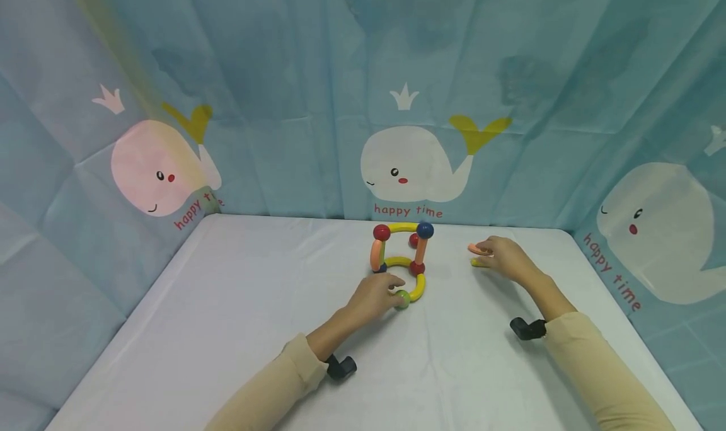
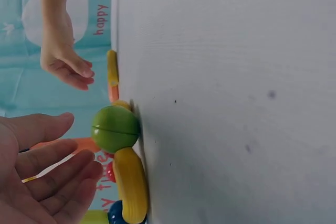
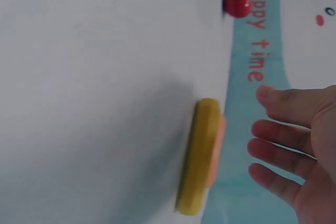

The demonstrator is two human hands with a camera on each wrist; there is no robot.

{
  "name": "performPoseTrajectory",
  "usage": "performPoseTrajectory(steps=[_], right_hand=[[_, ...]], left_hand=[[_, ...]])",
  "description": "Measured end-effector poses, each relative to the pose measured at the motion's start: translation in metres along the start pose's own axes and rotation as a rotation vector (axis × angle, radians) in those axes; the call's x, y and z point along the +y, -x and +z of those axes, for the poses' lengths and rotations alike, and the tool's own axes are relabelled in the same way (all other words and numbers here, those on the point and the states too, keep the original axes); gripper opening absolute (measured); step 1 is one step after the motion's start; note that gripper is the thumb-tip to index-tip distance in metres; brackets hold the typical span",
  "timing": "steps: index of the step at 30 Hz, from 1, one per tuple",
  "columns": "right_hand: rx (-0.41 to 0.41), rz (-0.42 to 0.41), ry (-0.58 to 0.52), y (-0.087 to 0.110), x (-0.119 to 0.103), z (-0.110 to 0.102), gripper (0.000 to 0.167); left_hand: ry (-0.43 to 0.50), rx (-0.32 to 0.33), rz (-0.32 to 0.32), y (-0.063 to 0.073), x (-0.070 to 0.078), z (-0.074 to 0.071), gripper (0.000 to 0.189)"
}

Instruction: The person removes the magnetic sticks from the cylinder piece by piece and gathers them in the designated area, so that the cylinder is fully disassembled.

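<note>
A small frame of coloured balls and rods stands near the middle of the table. It has a blue ball [image 1: 425, 230] and a red ball [image 1: 382, 232] on top, with an orange rod [image 1: 421, 252] under the blue one. A curved yellow rod [image 2: 131, 184] runs along the table to a green ball [image 2: 115, 128]. Beside that ball is my left hand [image 1: 371, 298], its fingers loosely bent and nothing gripped. My right hand [image 1: 507, 258] hovers by a yellow rod [image 3: 199, 156] and an orange rod [image 1: 479, 249] lying on the table, fingers spread and apart from both.
A loose red ball [image 3: 237, 4] sits behind the frame, near the table's back edge. The white table [image 1: 227, 330] meets a blue curtain [image 1: 283, 103] printed with whales at the back and sides. Each wrist wears a black camera mount [image 1: 527, 329].
</note>
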State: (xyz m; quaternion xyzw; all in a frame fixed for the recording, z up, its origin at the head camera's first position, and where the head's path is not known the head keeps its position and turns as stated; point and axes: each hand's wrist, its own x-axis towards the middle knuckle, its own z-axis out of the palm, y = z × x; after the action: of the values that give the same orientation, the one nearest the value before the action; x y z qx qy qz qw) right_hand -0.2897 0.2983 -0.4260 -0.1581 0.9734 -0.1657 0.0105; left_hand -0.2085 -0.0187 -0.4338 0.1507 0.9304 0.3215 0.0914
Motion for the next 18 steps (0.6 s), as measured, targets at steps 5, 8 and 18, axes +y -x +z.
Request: performPoseTrajectory(steps=[5, 8, 18], right_hand=[[0.053, -0.062, -0.052, 0.001, -0.014, -0.012, 0.035], [0.072, -0.090, -0.102, 0.002, -0.025, -0.019, 0.037], [0.251, -0.226, -0.198, 0.003, -0.068, -0.028, 0.033]], left_hand=[[0.063, 0.014, -0.040, 0.009, -0.008, -0.012, 0.041], [0.066, 0.025, -0.063, 0.013, -0.015, -0.022, 0.045], [0.075, 0.156, -0.127, 0.019, -0.033, -0.044, 0.044]])
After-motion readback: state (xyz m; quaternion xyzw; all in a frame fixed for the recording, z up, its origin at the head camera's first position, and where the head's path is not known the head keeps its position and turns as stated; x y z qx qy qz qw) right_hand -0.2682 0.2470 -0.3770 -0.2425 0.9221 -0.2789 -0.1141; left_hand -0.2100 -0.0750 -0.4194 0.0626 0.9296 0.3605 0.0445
